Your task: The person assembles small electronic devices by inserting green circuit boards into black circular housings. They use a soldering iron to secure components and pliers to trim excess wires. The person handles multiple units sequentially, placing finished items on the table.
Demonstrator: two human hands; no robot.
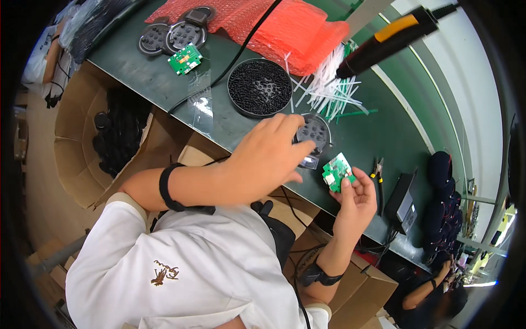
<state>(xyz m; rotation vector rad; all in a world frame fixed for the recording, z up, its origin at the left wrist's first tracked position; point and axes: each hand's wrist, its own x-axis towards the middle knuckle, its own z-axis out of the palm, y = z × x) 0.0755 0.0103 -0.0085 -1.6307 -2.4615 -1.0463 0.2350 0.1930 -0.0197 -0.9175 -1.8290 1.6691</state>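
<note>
My right hand [357,198] pinches a green circuit board [339,172] with white and metallic parts by its lower right corner, just above the table. To its left, my left hand [268,156] reaches over the bench palm down with its fingers apart. Its fingertips are at the left edge of a round black plastic housing [314,133] with small dark bumps inside, and partly cover it; I cannot tell whether they touch it. A small clear-topped rectangular part [309,162] shows below the housing. Beyond my left hand stands a round dish of small black pieces [259,88], likely screws.
White and green strips [334,90] lie beside red bubble wrap [285,33]. An electric screwdriver [383,41] hangs at upper right. Further left are another circuit board [185,59] and black housings [186,36]. Pliers [379,178] and a black device [402,203] are at right.
</note>
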